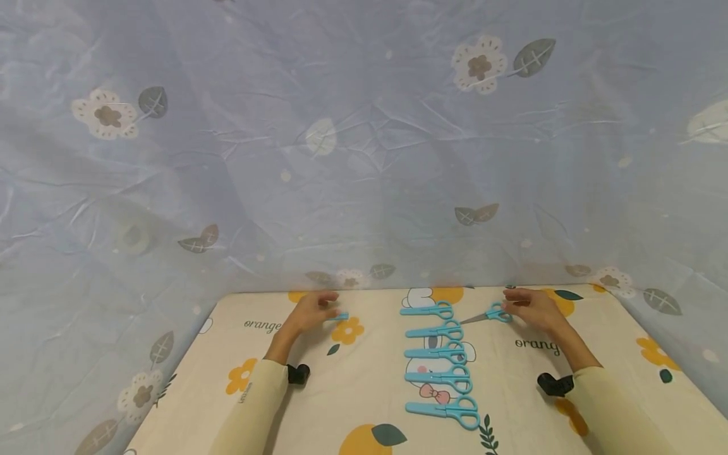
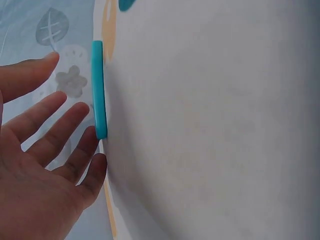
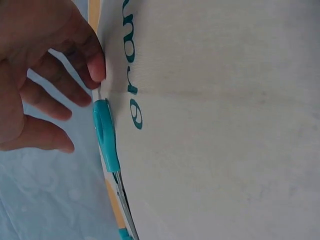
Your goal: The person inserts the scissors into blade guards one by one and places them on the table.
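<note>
My left hand (image 1: 311, 311) is spread beside a small light-blue scissor cover (image 1: 341, 316), which lies on the cloth. In the left wrist view the fingers are apart, the lower fingertips close to the cover (image 2: 99, 90); whether they touch it I cannot tell. Over on the right, a pair of scissors (image 1: 498, 312) with light-blue handles lies with its bare metal blades pointing left. Beside those handles is my right hand (image 1: 534, 308), its fingers loosely bent around nothing. The right wrist view shows the scissors (image 3: 106, 135) just past its fingertips.
Several light-blue scissors with covered blades lie in a column between the hands, among them the nearest pair (image 1: 446, 409) and the farthest pair (image 1: 429, 309). A printed cream cloth (image 1: 324, 385) covers the table. Behind it hangs a grey-blue flowered sheet (image 1: 364, 208).
</note>
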Available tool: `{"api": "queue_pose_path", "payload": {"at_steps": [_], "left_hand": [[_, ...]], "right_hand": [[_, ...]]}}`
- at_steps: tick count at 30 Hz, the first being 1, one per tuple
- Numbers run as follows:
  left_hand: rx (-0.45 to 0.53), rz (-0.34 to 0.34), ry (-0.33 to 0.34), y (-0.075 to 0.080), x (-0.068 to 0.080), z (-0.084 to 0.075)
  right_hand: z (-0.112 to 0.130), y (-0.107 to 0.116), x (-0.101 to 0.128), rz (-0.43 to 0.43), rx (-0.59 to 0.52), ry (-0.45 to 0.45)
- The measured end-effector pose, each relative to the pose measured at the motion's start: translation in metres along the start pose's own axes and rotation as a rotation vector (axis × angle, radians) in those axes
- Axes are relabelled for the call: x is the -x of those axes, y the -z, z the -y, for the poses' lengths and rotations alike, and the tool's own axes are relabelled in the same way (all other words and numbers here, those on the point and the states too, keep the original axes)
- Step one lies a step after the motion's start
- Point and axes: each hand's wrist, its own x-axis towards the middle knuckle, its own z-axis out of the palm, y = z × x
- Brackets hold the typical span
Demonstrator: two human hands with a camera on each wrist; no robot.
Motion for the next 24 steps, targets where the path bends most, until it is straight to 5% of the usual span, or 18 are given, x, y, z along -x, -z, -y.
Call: {"api": "queue_pose_path", "payload": {"at_steps": [9, 15, 24], "left_hand": [[-0.051, 0.044, -0.022, 0.0049, 0.0028, 0.0005], [-0.065, 0.063, -0.026, 0.0036, 0.0045, 0.0023], [-0.073, 0.02, 0.005, 0.0003, 0.0052, 0.0007]], "right_hand": [[0.0001, -0.002, -0.0074, 0.073, -0.009, 0.057], [-0.0002, -0.0073, -0.0064, 0.03, 0.08, 0.141], [0.0078, -0.0097, -0.0038, 0.004, 0.154, 0.127]]}}
